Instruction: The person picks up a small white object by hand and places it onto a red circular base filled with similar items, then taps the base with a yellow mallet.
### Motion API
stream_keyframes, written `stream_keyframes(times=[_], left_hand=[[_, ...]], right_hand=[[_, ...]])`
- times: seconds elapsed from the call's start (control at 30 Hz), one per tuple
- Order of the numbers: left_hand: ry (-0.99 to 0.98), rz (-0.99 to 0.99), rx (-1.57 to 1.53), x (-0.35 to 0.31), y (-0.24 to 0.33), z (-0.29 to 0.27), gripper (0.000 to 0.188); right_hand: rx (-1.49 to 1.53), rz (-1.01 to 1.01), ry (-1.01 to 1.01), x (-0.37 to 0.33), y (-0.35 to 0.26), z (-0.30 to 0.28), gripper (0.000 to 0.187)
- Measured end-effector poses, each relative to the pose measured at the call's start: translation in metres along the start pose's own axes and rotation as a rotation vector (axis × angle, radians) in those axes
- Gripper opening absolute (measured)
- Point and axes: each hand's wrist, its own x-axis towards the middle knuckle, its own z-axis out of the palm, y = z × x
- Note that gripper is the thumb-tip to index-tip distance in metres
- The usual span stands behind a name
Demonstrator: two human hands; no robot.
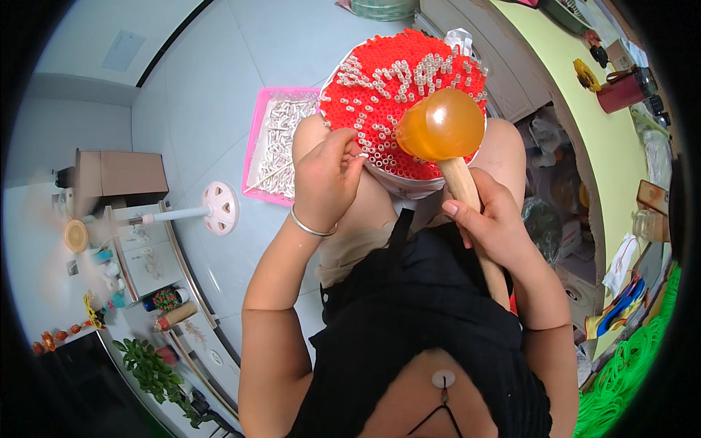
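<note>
A round bundle of red tubes (409, 80), many capped with small white pieces, rests on my knees in a white holder. My left hand (326, 179), with a silver bangle on the wrist, pinches a small white piece (361, 155) at the bundle's near-left edge. My right hand (491, 223) grips the wooden handle of a mallet whose translucent orange head (441, 125) hovers over the bundle's near-right part.
A pink tray (255, 139) full of white pieces lies on the tiled floor to the left of my knee. A white fan base (220, 208) stands beside it. A yellow-green table edge (584, 117) with cups runs along the right; green coils lie at the lower right.
</note>
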Motion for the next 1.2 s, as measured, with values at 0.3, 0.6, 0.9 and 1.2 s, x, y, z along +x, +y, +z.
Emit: stream_keyframes(times=[0.3, 0.6, 0.9, 1.2], left_hand=[[-0.176, 0.204, 0.221, 0.018, 0.005, 0.006, 0.028], [-0.001, -0.264, -0.463, 0.006, -0.009, -0.003, 0.024], [0.13, -0.121, -0.18, -0.007, 0.0, 0.013, 0.024], [0.076, 0.065, 0.104, 0.0, 0.003, 0.007, 0.026]], right_hand=[[0.015, 0.021, 0.0, 0.0, 0.005, -0.002, 0.035], [-0.003, 0.02, -0.031, -0.002, -0.001, 0.003, 0.039], [0.023, 0.022, -0.025, -0.003, 0.003, 0.003, 0.039], [0.009, 0.01, -0.009, -0.004, 0.002, 0.003, 0.029]])
